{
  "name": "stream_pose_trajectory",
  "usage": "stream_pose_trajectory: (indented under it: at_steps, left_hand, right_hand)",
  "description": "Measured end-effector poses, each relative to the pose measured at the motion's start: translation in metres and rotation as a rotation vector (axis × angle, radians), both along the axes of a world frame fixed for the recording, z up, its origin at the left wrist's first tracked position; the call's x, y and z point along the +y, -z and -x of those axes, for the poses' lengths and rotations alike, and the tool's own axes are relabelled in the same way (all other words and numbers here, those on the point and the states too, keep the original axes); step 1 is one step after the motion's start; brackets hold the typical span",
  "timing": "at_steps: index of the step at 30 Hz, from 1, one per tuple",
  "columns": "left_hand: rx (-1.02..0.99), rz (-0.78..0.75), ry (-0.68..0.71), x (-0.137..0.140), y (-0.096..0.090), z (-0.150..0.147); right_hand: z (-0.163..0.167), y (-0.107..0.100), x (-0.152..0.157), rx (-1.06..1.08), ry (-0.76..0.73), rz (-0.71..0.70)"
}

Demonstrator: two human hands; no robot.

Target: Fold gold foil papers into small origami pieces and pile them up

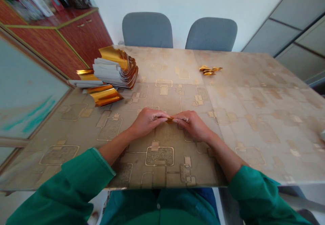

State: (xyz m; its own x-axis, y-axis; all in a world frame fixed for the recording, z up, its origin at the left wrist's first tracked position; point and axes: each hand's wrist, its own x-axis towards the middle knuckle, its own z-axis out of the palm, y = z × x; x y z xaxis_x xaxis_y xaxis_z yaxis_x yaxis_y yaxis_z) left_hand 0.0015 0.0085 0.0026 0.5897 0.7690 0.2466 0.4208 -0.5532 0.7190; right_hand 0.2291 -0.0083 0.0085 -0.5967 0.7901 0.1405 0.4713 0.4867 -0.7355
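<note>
A small folded piece of gold foil paper (170,120) is pinched between my two hands above the middle of the table; most of it is hidden by my fingers. My left hand (149,120) grips its left end, thumb pressed against the fingers. On the other end, my right hand (191,124) holds it the same way. To the left lies a thick stack of gold foil paper (111,71) with white backs, curled over. A loose curved gold sheet (105,94) rests in front of it. Several folded gold pieces (210,70) sit together at the far right.
The table (254,116) has a patterned tan cover. Two grey chairs (147,30) stand along its far side against a white wall. A reddish wooden cabinet (81,35) with items on top is at the far left, beside a framed glass panel (27,93).
</note>
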Motion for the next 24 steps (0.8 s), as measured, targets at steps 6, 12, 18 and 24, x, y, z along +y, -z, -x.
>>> stream_pose_trajectory:
  at_steps: [6,12,18,24]
  left_hand:
    - [-0.004,-0.191,-0.176,-0.012,0.0,-0.013]
    - [0.002,-0.173,-0.223,-0.016,-0.004,-0.018]
    - [-0.025,0.028,-0.165,-0.013,-0.007,-0.012]
    - [-0.142,0.2,-0.136,-0.01,-0.01,-0.009]
  right_hand:
    - [0.006,-0.001,-0.005,-0.018,0.106,-0.069]
    - [0.018,0.0,-0.009,0.024,0.245,-0.117]
    - [0.011,-0.004,-0.009,0.073,0.218,0.041]
    - [0.002,-0.003,-0.008,0.169,0.209,0.232]
